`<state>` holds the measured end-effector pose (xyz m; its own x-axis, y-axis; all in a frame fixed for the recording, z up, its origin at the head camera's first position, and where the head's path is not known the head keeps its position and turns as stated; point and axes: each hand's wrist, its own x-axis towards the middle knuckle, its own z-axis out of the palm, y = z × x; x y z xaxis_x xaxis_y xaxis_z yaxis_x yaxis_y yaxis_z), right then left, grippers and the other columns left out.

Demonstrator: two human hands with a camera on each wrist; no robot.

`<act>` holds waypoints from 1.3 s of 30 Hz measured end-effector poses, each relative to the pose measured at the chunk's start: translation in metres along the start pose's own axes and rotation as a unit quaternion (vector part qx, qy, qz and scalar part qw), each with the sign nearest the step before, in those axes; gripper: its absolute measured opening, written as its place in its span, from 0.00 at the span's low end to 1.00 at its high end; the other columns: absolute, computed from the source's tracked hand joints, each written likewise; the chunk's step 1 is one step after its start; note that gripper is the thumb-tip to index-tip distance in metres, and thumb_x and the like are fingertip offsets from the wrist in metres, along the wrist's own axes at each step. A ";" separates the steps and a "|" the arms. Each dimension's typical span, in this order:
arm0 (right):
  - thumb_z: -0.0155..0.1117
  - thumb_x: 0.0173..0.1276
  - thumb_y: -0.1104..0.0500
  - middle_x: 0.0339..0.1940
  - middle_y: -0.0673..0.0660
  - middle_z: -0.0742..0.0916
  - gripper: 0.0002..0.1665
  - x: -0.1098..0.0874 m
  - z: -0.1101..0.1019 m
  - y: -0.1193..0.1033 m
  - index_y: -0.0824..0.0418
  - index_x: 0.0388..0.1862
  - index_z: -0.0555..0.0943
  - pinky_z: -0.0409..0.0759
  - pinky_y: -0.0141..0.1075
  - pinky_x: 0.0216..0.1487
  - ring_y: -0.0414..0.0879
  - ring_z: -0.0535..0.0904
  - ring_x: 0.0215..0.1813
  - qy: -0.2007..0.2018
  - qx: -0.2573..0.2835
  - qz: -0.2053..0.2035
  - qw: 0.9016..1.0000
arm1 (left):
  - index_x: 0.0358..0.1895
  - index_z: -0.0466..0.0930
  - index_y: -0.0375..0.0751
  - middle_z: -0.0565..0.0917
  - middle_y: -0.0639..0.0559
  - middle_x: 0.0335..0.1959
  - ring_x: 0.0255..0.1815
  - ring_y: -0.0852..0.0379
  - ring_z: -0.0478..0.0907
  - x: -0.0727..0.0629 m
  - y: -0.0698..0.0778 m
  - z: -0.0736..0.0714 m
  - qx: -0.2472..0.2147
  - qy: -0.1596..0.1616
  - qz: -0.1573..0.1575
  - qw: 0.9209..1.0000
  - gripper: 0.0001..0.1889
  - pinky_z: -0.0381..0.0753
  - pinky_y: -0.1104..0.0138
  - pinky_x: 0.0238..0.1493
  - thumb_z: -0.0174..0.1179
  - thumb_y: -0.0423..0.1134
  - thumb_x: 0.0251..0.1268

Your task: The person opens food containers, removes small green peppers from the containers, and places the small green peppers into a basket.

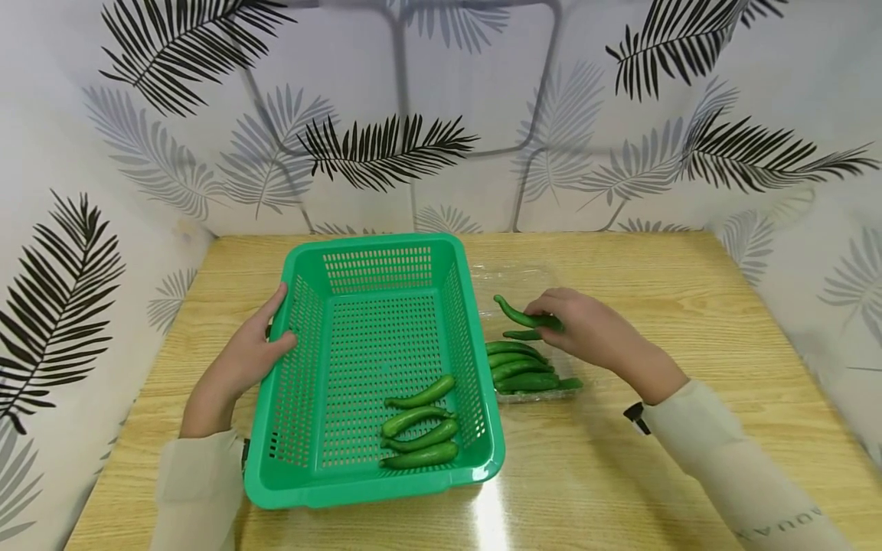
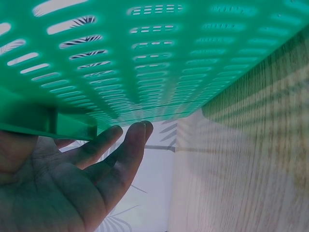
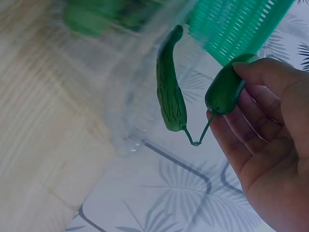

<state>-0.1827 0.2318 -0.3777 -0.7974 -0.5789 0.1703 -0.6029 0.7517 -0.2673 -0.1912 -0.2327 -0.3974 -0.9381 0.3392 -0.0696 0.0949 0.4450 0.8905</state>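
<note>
My right hand (image 1: 586, 325) pinches a small curved green cucumber (image 1: 513, 311) between thumb and fingers, above a clear plastic tray (image 1: 537, 396). In the right wrist view a second, wrinkled cucumber (image 3: 170, 87) hangs beside the held one, their thin stems meeting at the ends. More cucumbers (image 1: 520, 367) lie in a row in the tray. My left hand (image 1: 248, 352) grips the left rim of a green perforated basket (image 1: 372, 243), thumb inside the rim and fingers outside. Several cucumbers (image 1: 420, 457) lie side by side in the basket's near right corner.
The basket stands on a wood-grain table (image 1: 661, 291), with the tray close against its right side. White cloth (image 1: 475, 184) with a leaf print hangs behind and beside the table. A dark band shows near each wrist.
</note>
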 end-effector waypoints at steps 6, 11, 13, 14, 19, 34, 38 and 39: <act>0.68 0.57 0.64 0.41 0.51 0.81 0.16 0.004 -0.016 -0.012 0.60 0.46 0.81 0.77 0.39 0.40 0.44 0.76 0.42 0.018 0.000 -0.014 1.000 | 0.74 0.32 0.56 0.51 0.40 0.72 0.42 0.45 0.77 0.001 0.002 -0.001 0.013 0.003 0.004 1.000 0.40 0.79 0.61 0.35 0.44 0.31 0.65; 0.67 0.58 0.64 0.41 0.51 0.82 0.15 0.006 -0.029 -0.021 0.61 0.46 0.81 0.77 0.39 0.40 0.44 0.76 0.42 0.044 -0.009 -0.040 0.998 | 0.74 0.32 0.55 0.51 0.39 0.72 0.43 0.44 0.77 0.003 0.003 -0.002 0.011 0.000 0.006 1.000 0.40 0.79 0.61 0.36 0.44 0.30 0.65; 0.67 0.57 0.64 0.41 0.52 0.82 0.15 0.007 -0.035 -0.025 0.61 0.45 0.81 0.77 0.39 0.40 0.44 0.77 0.42 0.057 -0.011 -0.051 0.997 | 0.74 0.32 0.54 0.51 0.39 0.72 0.42 0.43 0.77 0.003 0.004 -0.002 0.010 0.000 0.006 1.000 0.40 0.79 0.61 0.35 0.44 0.30 0.65; 0.67 0.57 0.64 0.41 0.52 0.82 0.15 0.007 -0.037 -0.026 0.61 0.45 0.81 0.77 0.39 0.40 0.44 0.77 0.42 0.064 -0.011 -0.056 0.996 | 0.74 0.32 0.54 0.51 0.39 0.72 0.42 0.44 0.77 0.004 0.004 -0.002 0.010 0.000 0.005 1.000 0.41 0.79 0.61 0.35 0.44 0.30 0.64; 0.67 0.57 0.64 0.41 0.51 0.82 0.15 0.008 -0.048 -0.036 0.60 0.45 0.81 0.77 0.40 0.41 0.44 0.77 0.43 0.079 -0.008 -0.067 0.995 | 0.74 0.32 0.53 0.50 0.40 0.72 0.43 0.43 0.76 0.004 0.005 -0.002 0.014 0.001 0.002 1.000 0.41 0.79 0.60 0.35 0.44 0.30 0.64; 0.67 0.58 0.64 0.43 0.51 0.82 0.16 0.036 -0.052 -0.092 0.60 0.46 0.81 0.75 0.35 0.44 0.44 0.76 0.45 0.105 0.007 -0.160 0.982 | 0.74 0.31 0.54 0.53 0.36 0.70 0.42 0.43 0.77 0.002 0.003 -0.002 0.000 0.001 -0.001 1.000 0.40 0.80 0.60 0.34 0.44 0.30 0.65; 0.68 0.56 0.64 0.41 0.52 0.82 0.16 0.049 -0.042 -0.104 0.61 0.45 0.81 0.75 0.33 0.42 0.44 0.76 0.43 0.111 0.011 -0.200 0.973 | 0.74 0.31 0.56 0.55 0.35 0.70 0.39 0.44 0.77 0.001 0.002 -0.001 -0.004 -0.001 -0.005 1.000 0.41 0.80 0.60 0.33 0.44 0.31 0.65; 0.68 0.56 0.65 0.41 0.52 0.82 0.16 0.052 -0.039 -0.106 0.61 0.45 0.81 0.75 0.33 0.41 0.44 0.76 0.43 0.109 0.012 -0.207 0.972 | 0.74 0.32 0.57 0.55 0.35 0.69 0.39 0.44 0.77 0.001 0.001 -0.001 -0.006 -0.001 -0.006 1.000 0.41 0.80 0.60 0.33 0.44 0.30 0.65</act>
<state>-0.1608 0.1341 -0.3036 -0.4749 -0.7475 0.4644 -0.8746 0.4596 -0.1545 -0.1919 -0.2327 -0.3962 -0.9387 0.3351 -0.0816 0.0792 0.4398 0.8946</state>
